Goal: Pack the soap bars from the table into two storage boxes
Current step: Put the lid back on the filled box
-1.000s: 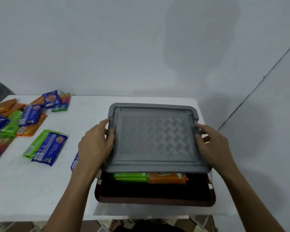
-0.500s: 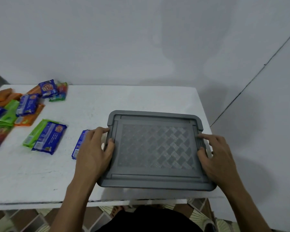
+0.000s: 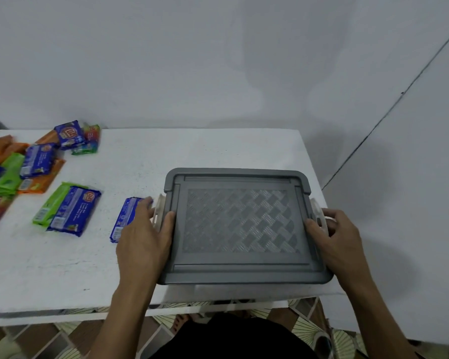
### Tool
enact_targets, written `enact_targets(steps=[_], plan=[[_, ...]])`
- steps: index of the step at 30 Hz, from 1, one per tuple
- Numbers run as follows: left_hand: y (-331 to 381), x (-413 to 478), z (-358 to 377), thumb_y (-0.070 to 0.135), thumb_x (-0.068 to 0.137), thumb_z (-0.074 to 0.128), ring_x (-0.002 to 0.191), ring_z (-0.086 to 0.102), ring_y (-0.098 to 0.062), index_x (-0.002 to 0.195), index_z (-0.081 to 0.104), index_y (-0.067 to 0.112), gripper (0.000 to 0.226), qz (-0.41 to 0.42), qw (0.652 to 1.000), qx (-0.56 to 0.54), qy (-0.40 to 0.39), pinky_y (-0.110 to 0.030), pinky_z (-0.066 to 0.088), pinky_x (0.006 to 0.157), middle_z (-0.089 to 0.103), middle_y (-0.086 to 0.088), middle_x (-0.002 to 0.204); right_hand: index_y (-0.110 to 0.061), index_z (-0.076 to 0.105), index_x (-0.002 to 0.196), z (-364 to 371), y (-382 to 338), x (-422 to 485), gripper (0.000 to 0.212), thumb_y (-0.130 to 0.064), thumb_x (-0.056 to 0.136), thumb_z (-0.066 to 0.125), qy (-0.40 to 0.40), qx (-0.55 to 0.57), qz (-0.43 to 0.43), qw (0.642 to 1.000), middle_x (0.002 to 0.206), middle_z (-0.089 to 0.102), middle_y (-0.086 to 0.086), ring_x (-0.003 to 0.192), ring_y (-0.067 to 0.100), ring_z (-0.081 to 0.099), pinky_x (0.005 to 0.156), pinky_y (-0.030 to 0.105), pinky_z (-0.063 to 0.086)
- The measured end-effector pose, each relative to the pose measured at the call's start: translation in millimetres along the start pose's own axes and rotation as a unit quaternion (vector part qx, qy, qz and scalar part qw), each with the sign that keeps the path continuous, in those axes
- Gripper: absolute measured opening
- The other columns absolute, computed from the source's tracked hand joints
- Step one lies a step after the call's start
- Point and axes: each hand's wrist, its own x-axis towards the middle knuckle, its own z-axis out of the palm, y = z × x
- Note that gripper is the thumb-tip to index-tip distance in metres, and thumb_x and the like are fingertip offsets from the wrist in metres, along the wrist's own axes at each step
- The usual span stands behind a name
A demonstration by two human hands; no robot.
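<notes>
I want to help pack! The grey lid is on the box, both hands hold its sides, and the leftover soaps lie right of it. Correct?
Nearly. In the head view the leftover soaps lie left of the box, not right. The grey lid is on, with the left hand and right hand holding its sides.

One wide-angle view, taken from the person's head, faces forward and steeply down. It sits close over the storage box (image 3: 239, 224) at the near right corner of the white worktop (image 3: 75, 275). The left hand (image 3: 143, 239) and right hand (image 3: 340, 239) show low in frame, and the wall (image 3: 218, 60) fills the top.
</notes>
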Motion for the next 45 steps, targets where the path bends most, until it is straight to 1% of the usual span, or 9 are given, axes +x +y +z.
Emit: enact_targets(steps=[7, 11, 14, 16, 18, 20, 22, 30, 45], plan=[[0, -1, -4, 0.046, 0.086, 0.063, 0.074, 0.054, -0.012, 0.11, 0.064, 0.023, 0.033, 0.042, 0.998, -0.01, 0.036, -0.029, 0.037, 0.067, 0.069, -0.002, 0.094, -0.022, 0.055, 0.106, 5, -3, -2, 0.022, -0.011, 0.089, 0.064, 0.008, 0.012, -0.085, 0.996, 0.099, 0.057, -0.015, 0.078, 0.017, 0.062, 0.068, 0.038, 0.058], [1, 0, -8, 0.069, 0.077, 0.052, 0.084, 0.058, -0.015, 0.114, 0.061, 0.026, 0.058, 0.066, 0.998, 0.017, -0.016, -0.03, 0.041, 0.069, 0.065, 0.005, 0.101, -0.021, 0.063, 0.109, 6, -5, -2, 0.022, -0.01, 0.09, 0.063, 0.012, 0.032, -0.087, 0.996, 0.104, 0.061, -0.008, 0.076, 0.023, 0.062, 0.068, 0.047, 0.06], [3, -2, -6, 0.074, 0.077, 0.046, 0.104, 0.059, -0.021, 0.123, 0.053, 0.023, 0.069, 0.094, 0.992, 0.082, -0.03, -0.035, 0.045, 0.077, 0.063, 0.0, 0.12, -0.015, 0.06, 0.118, 7, -9, -7, 0.031, -0.02, 0.088, 0.067, 0.015, -0.045, -0.115, 0.992, 0.109, 0.062, 0.002, 0.084, 0.022, 0.062, 0.072, 0.038, 0.057], [2, -8, -2, 0.079, 0.072, 0.048, 0.129, 0.043, -0.022, 0.139, 0.036, 0.019, 0.09, 0.105, 0.988, 0.074, -0.091, -0.039, 0.041, 0.097, 0.044, -0.005, 0.143, -0.016, 0.051, 0.133, 8, -10, -15, 0.062, -0.051, 0.083, 0.064, -0.022, -0.144, -0.148, 0.978, 0.132, 0.052, 0.007, 0.117, 0.026, 0.052, 0.095, 0.035, 0.046], [-4, -10, -2, 0.09, 0.064, 0.044, 0.148, 0.007, -0.016, 0.153, 0.006, 0.024, 0.117, 0.119, 0.977, 0.052, -0.167, -0.036, 0.017, 0.117, 0.003, 0.003, 0.162, -0.028, 0.037, 0.145, 7, -12, -23, 0.086, -0.078, 0.076, 0.047, -0.08, -0.238, -0.199, 0.947, 0.159, 0.02, 0.002, 0.146, 0.021, 0.017, 0.113, 0.036, 0.022], [-11, -6, -4, 0.098, 0.054, 0.038, 0.145, -0.018, -0.007, 0.151, -0.013, 0.032, 0.128, 0.165, 0.961, 0.06, -0.213, -0.035, 0.003, 0.118, -0.028, 0.016, 0.156, -0.034, 0.026, 0.15, 5, -13, -25, 0.096, -0.089, 0.073, 0.036, -0.136, -0.286, -0.269, 0.91, 0.163, 0.003, -0.005, 0.15, 0.012, -0.006, 0.12, 0.041, 0.007], [-14, -2, -10, 0.099, 0.048, 0.042, 0.141, -0.027, -0.002, 0.149, -0.016, 0.037, 0.132, 0.199, 0.945, 0.066, -0.252, -0.039, 0.002, 0.118, -0.036, 0.021, 0.15, -0.033, 0.021, 0.151, 1, -11, -23, 0.103, -0.093, 0.069, 0.037, -0.18, -0.31, -0.319, 0.877, 0.162, 0.006, -0.009, 0.15, 0.01, -0.006, 0.121, 0.051, 0.009], [-21, 10, -22, 0.087, 0.051, 0.065, 0.137, -0.039, -0.015, 0.147, -0.014, 0.047, 0.13, 0.337, 0.877, 0.154, -0.305, -0.042, 0.004, 0.111, -0.038, 0.017, 0.15, -0.029, 0.039, 0.147, -1, -5, -16, 0.101, -0.09, 0.067, 0.048, -0.185, -0.323, -0.396, 0.839, 0.159, 0.026, 0.002, 0.149, 0.021, 0.016, 0.112, 0.064, 0.024], [16, 99, 21, 0.093, 0.045, 0.055, 0.14, -0.032, -0.006, 0.152, 0.004, 0.038, 0.131, 0.288, 0.907, 0.097, -0.291, -0.042, 0.009, 0.118, -0.038, 0.013, 0.151, -0.042, 0.022, 0.148, 12, -28, 90, 0.099, -0.096, 0.065, 0.031, -0.222, -0.358, -0.327, 0.846, 0.161, 0.013, -0.009, 0.15, 0.018, 0.007, 0.12, 0.047, 0.006]])
